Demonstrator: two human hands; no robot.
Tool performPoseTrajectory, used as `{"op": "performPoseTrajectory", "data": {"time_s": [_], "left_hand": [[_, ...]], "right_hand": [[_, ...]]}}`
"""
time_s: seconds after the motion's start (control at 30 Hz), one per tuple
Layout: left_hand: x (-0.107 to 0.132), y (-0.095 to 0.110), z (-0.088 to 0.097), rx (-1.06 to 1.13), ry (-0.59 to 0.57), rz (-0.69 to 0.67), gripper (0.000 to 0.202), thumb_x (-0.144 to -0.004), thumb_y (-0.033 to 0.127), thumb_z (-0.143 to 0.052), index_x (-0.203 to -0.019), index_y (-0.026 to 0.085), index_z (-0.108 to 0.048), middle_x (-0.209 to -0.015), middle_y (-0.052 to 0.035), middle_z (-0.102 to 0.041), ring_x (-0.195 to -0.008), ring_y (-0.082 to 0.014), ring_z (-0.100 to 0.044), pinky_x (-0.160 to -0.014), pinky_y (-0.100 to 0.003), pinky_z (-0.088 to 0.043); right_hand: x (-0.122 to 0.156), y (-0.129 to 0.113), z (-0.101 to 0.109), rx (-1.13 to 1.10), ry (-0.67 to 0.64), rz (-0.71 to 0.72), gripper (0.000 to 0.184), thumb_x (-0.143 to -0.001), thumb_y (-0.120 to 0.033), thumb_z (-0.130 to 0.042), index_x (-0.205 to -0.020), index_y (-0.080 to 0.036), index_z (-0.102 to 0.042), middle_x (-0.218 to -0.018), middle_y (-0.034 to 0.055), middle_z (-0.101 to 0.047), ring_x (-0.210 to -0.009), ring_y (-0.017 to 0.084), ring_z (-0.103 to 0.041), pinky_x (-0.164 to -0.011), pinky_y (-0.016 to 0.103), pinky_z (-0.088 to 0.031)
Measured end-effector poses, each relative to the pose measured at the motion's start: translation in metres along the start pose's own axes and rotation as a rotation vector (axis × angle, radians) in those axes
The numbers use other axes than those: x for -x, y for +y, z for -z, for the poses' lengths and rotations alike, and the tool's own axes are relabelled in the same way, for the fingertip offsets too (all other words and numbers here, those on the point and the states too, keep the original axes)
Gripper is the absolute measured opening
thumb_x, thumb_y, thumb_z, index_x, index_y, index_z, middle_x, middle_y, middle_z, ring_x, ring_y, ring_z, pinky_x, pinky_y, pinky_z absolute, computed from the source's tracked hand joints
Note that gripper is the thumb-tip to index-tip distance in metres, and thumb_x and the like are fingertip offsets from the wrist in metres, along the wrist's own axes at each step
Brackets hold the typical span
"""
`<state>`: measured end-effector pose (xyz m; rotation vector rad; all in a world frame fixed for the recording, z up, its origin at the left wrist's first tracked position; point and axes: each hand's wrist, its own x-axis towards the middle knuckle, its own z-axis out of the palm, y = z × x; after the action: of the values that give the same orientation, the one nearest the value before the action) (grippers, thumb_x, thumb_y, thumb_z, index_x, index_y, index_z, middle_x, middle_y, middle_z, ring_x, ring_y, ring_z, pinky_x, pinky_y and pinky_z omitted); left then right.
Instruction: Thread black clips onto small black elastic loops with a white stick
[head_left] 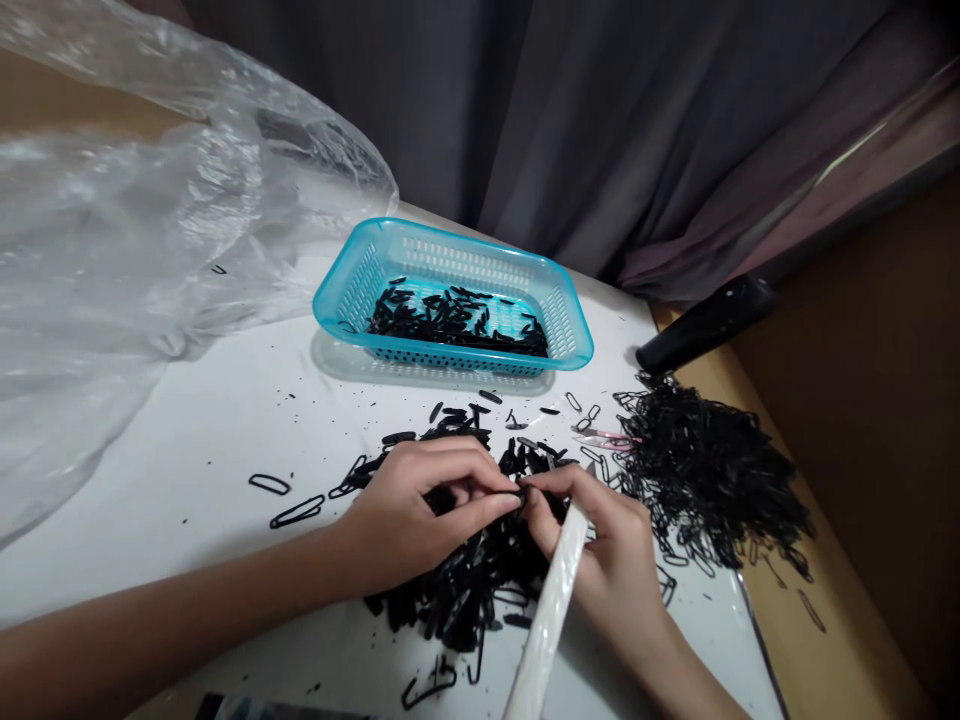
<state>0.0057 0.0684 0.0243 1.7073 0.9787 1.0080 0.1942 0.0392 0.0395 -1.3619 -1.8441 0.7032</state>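
Observation:
My left hand (427, 495) is closed, its thumb and fingertips pinching a small black plastic piece (520, 494). The thumb and index finger of my right hand (607, 545) meet that same piece from the other side. A long white-wrapped handle (551, 610) also lies in my right hand, running down toward the bottom edge, with a thin grey tip showing past the fingers. Under both hands spreads a pile of small black plastic pieces (469, 590), partly hidden by them. Loose black oblong rings (298, 511) lie left of the pile.
Behind the pile stands a blue perforated basket (454, 245) with black pieces inside. At right is a heap of thin black rings (712, 470), beside pink-handled scissors or tweezers (607, 440) and a black cylinder (705, 325). Clear plastic sheeting (225, 200) covers the left of the white table (202, 440).

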Motion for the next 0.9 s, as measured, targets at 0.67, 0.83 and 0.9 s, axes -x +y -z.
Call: {"op": "performPoseTrajectory", "data": {"time_s": [0.67,0.83,0.9], "left_hand": [[-0.0054,-0.0062,0.005,0.806,-0.464,0.588,0.024,-0.086,0.041,-0.063,-0.084,0.02,-0.052,-0.055,0.0099,-0.037,-0.041,-0.0043,-0.025,-0.036,-0.014,-0.022],[-0.0056,-0.0076,0.0003,0.895,-0.381,0.599,0.025,-0.081,0.038,-0.065,-0.076,0.018,-0.051,-0.058,0.0063,-0.046,-0.042,-0.0048,-0.035,-0.034,-0.012,-0.025],[-0.0056,-0.0076,-0.0009,0.85,-0.364,0.559,0.032,-0.083,0.045,-0.066,-0.075,0.018,-0.051,-0.062,0.0048,-0.049,-0.045,-0.0061,-0.044,-0.034,-0.013,-0.032]], "right_hand": [[-0.0036,0.0013,0.0004,-0.028,0.002,-0.033,0.008,-0.085,-0.019,-0.059,-0.082,-0.021,-0.066,-0.065,-0.0037,-0.065,-0.053,0.012,-0.056,-0.051,0.023,-0.041],[-0.0023,0.0006,-0.0013,0.004,-0.017,-0.01,0.008,-0.086,-0.019,-0.057,-0.083,-0.022,-0.064,-0.065,-0.0036,-0.064,-0.053,0.012,-0.055,-0.052,0.024,-0.041],[-0.002,0.0006,-0.0007,0.004,-0.011,-0.001,0.008,-0.086,-0.019,-0.057,-0.083,-0.022,-0.064,-0.065,-0.0033,-0.064,-0.054,0.013,-0.056,-0.052,0.025,-0.042]]}}
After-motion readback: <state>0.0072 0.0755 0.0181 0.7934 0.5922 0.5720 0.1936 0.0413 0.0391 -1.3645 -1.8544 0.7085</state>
